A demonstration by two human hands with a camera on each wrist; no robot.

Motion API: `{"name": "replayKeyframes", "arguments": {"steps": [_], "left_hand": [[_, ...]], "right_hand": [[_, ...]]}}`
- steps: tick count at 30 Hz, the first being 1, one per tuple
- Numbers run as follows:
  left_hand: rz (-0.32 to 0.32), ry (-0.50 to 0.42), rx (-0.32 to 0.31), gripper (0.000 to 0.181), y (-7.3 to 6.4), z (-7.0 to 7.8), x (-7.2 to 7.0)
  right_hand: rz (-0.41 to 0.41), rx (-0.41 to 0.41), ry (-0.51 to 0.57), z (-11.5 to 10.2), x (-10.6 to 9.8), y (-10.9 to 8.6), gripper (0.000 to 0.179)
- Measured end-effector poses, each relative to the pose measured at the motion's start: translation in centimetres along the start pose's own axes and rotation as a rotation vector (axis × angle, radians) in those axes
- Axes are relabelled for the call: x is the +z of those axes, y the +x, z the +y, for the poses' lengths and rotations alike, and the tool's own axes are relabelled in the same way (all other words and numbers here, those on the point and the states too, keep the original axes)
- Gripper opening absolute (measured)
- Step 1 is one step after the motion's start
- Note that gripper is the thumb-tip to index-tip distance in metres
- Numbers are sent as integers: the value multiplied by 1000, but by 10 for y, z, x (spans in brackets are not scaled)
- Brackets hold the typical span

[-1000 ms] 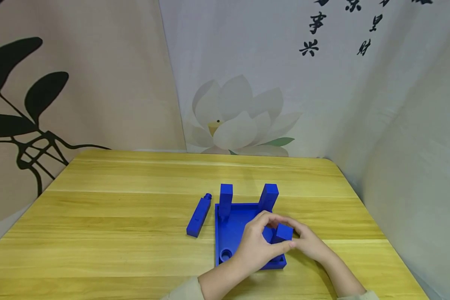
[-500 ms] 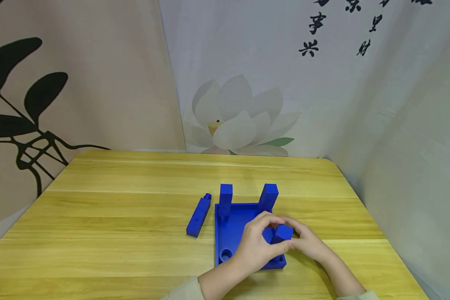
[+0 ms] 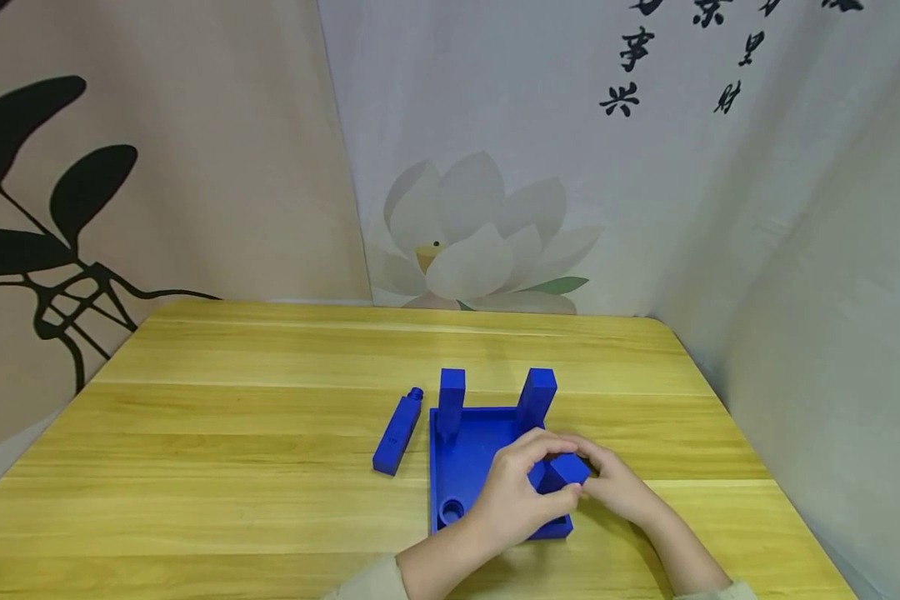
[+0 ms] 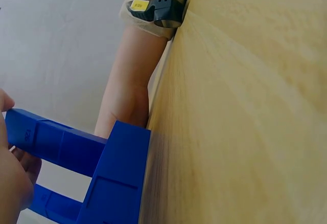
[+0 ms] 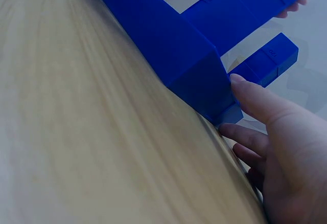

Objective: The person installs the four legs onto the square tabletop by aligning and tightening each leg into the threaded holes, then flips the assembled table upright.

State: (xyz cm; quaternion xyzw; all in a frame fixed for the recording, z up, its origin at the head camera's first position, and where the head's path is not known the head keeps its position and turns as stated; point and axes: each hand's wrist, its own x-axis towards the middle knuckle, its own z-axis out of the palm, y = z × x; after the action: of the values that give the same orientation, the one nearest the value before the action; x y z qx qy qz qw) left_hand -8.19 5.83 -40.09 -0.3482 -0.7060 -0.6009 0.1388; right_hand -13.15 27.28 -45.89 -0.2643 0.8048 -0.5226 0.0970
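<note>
In the head view my left hand (image 3: 517, 492) grips the top of a blue square leg (image 3: 568, 472) standing at the near right corner of a blue tray-shaped base (image 3: 471, 467). Thumb and fingers lie on opposite sides of that leg. My right hand (image 3: 621, 483) is at the base's right side. In the right wrist view its thumb lies on the rim and its fingers touch the lower corner, so it holds the base. Two more legs, the far left leg (image 3: 451, 402) and the far right leg (image 3: 537, 395), stand upright. The near left corner has a round socket (image 3: 452, 510).
A loose blue leg (image 3: 398, 432) with a knobbed end lies on the wooden table (image 3: 232, 450), left of the base. A printed cloth (image 3: 270, 167) hangs behind the table's far edge.
The gripped leg has turned a little, its top now facing at a different angle. My left fingers and thumb have shifted slightly with it. The base and the loose leg stay put.
</note>
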Motion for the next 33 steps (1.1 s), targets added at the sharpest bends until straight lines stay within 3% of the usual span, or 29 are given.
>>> {"name": "replayKeyframes", "arguments": {"steps": [18, 21, 28, 33], "left_hand": [[-58, 14, 48, 39, 1, 1, -3], [-65, 7, 15, 40, 0, 2, -3], [-7, -1, -152, 43, 0, 5, -3], [20, 9, -157, 39, 0, 5, -2]], "right_hand": [[5, 14, -3, 1, -1, -1, 55], [13, 19, -24, 1, 0, -1, 57], [60, 71, -81, -1, 2, 0, 59], [35, 60, -29, -1, 2, 0, 57]]}}
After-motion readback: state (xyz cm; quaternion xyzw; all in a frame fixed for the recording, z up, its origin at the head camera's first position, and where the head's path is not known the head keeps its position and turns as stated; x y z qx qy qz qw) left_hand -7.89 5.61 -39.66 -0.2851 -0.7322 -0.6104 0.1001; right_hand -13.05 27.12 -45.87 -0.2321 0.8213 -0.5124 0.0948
